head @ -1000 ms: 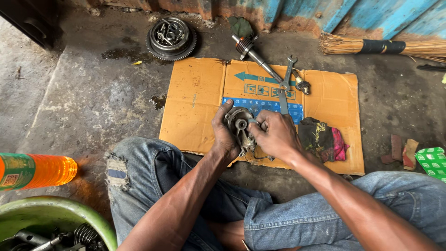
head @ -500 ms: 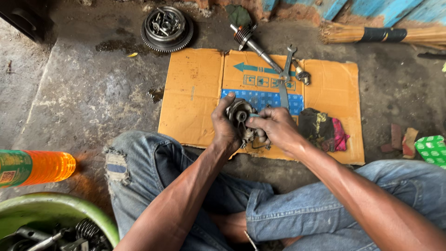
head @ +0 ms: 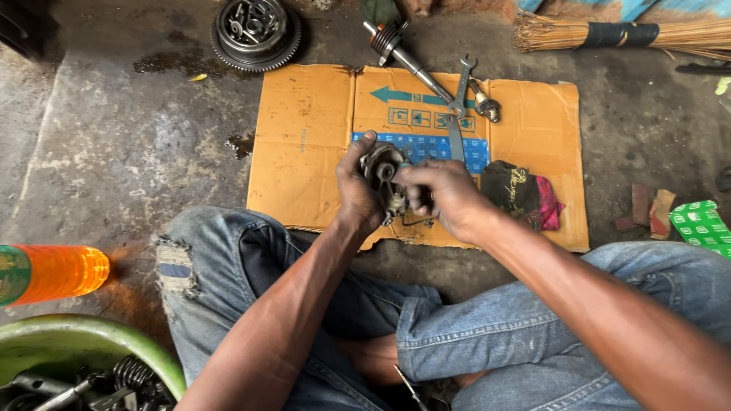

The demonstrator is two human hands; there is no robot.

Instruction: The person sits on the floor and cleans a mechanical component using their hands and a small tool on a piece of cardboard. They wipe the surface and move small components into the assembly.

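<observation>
Gripping a greasy metal engine part (head: 383, 176) above the near edge of the flattened cardboard (head: 312, 144): left hand (head: 358, 194) wrapped round its left side, right hand (head: 442, 196) pinching its right side. Spanner (head: 455, 106) and shaft (head: 403, 57) on cardboard's far edge; clutch basket (head: 255, 32) beyond it; rag (head: 521, 194) at its right.

One cardboard sheet (head: 312, 144) mid-frame, one wrench (head: 459, 90) and one shaft (head: 403, 55) up top. One toothed clutch drum (head: 255, 32) upper left, one broom (head: 609, 34) upper right. One orange bottle (head: 53, 272), one green bowl (head: 84, 342) lower left.
</observation>
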